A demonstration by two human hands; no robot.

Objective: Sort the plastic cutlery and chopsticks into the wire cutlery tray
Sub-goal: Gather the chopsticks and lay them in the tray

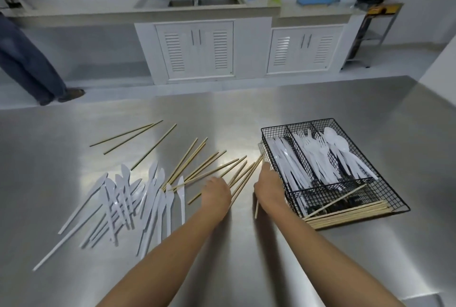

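On the left of the steel table (246,109) lies a loose pile of white plastic knives (138,198), overlapping and not yet sorted. Beside it, toward the middle, loose chopsticks (197,158) fan out, with three more well apart at the far left of the fan.

The left hand (216,189) rests palm-down on the near ends of the chopstick fan. Its fingers are hidden from this angle, so whether they are closed on any stick cannot be told. The right hand (267,187) lies just beside the wire cutlery tray (399,204), curled around one chopstick whose lower end shows below the wrist; the grip appears closed, though the fingertips are out of sight.

In the tray, the three long compartments hold knives, forks (313,151) and spoons (345,151). The near cross compartment holds a row of stacked chopsticks (350,214), with one lying askew across them.

Procedure for the step in hand, as judged here: gather the fan into one aligned bundle, square the ends against the table, then lay the bundle parallel to the stacked row. Straighten the skewed stick first, so the new bundle seats flat.
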